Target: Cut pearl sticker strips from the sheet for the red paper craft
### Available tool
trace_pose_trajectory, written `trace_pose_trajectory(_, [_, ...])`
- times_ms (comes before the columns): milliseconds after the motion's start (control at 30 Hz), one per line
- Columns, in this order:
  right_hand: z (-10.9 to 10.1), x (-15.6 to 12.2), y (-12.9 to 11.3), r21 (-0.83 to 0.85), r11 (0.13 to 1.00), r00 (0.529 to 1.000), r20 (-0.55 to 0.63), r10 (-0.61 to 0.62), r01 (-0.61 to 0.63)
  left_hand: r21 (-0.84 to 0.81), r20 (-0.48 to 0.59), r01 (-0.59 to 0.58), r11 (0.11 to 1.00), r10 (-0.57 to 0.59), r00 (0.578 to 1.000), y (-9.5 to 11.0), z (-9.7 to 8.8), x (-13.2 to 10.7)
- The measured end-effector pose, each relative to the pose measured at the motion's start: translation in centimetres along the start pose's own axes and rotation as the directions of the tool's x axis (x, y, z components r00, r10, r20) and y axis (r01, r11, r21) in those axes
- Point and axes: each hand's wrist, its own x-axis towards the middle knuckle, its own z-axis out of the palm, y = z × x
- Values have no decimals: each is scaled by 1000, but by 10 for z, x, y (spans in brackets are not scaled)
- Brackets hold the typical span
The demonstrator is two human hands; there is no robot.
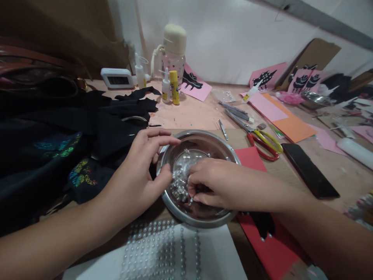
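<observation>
A steel bowl (201,223) sits in front of me with small shiny clear and silvery beads (180,186) gathered in it. My right hand (211,182) reaches into the bowl from the right, its thumb and fingers pinched together low among the beads. One small bead (191,200) shows at those fingertips. My left hand (148,159) lies over the bowl's left rim, fingers stretched and apart, thumb just inside the edge. Below the bowl is a white sheet (215,249) with rows of stick-on half pearls (151,249). Red paper (279,249) with a black cut-out piece (262,225) lies partly under my right arm.
Behind the bowl are tweezers (223,129), scissors (256,140) and a phone (310,171). Farther back stand a glue stick (174,87), a glue bottle (166,87), a drinking bottle (174,46) and a digital clock (117,78). Dark fabric (96,128) covers the left side.
</observation>
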Motion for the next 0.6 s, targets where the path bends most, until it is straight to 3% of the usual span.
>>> trace_pose_trajectory(267, [-2,-1,-4,-32,999,999,-36,-10,9,-22,2,2,1000,-2,1000,-1,0,1])
trace_pose_trajectory(433, [-14,-5,-3,92,994,991,-112,73,-63,-45,-1,22,999,-22,1000,-4,-3,4])
trace_pose_trajectory(600, [-16,-3,-4,206,978,970,-231,81,-33,-68,2,19,998,-19,1000,-4,-3,6])
